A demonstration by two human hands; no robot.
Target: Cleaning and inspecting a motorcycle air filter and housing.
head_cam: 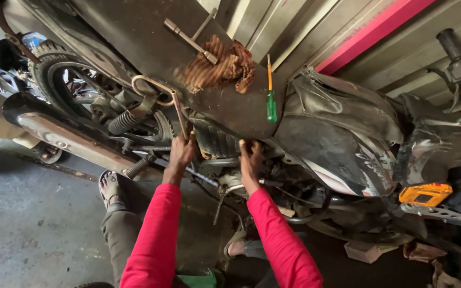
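A black motorcycle (342, 133) stands in front of me, seen from above and tilted in the view. My left hand (181, 152) is closed around a thin rusty rod (180, 114) that rises beside the seat edge. My right hand (252, 160) reaches under the seat (150, 37) near the engine, its fingers curled on a part I cannot make out. Both arms wear red sleeves. On the seat lie a metal T-wrench (190, 38), a brown striped rag (220, 66) and a green-handled screwdriver (270, 96).
The rear wheel (60, 80), a coil shock absorber (126, 120) and the chrome exhaust (70, 141) lie to the left. My sandalled feet (110, 189) rest on grey concrete. An orange indicator lamp (425, 194) and the handlebar (457, 58) are at the right. A corrugated shutter stands behind.
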